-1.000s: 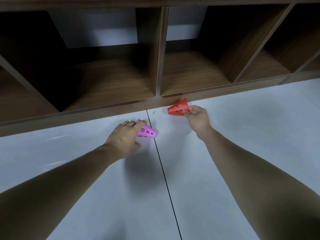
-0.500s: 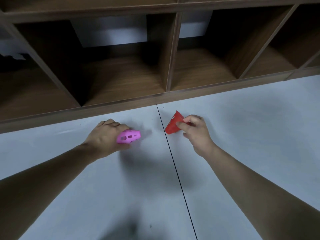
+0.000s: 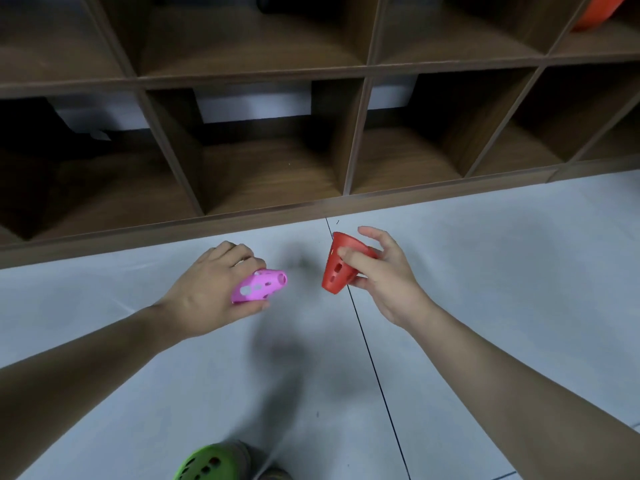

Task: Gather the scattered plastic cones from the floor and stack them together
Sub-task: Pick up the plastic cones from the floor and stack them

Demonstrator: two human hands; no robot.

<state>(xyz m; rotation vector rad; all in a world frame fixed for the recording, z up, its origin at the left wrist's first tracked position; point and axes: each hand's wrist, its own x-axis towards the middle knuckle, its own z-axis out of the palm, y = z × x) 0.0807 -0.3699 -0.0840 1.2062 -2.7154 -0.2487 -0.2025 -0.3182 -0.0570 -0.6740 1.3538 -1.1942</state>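
The pink cone (image 3: 259, 286) sits at centre frame in the left hand (image 3: 211, 292), fingers curled round its wide end, narrow tip protruding toward the right. The red cone (image 3: 337, 265) is just right of centre, pinched by the right hand (image 3: 384, 271) between thumb and fingers near its wide rim, narrow end pointing down-left. Both cones are off the floor (image 3: 485, 271) and apart, with a gap between them. The step in hand appears to be nesting the pair. The next move likely calls for aligning one narrow tip with the other cone's open mouth, then sliding them together. Shelf compartments (image 3: 270, 161) fill the upper frame; a green shoe (image 3: 211, 462) shows at bottom centre.
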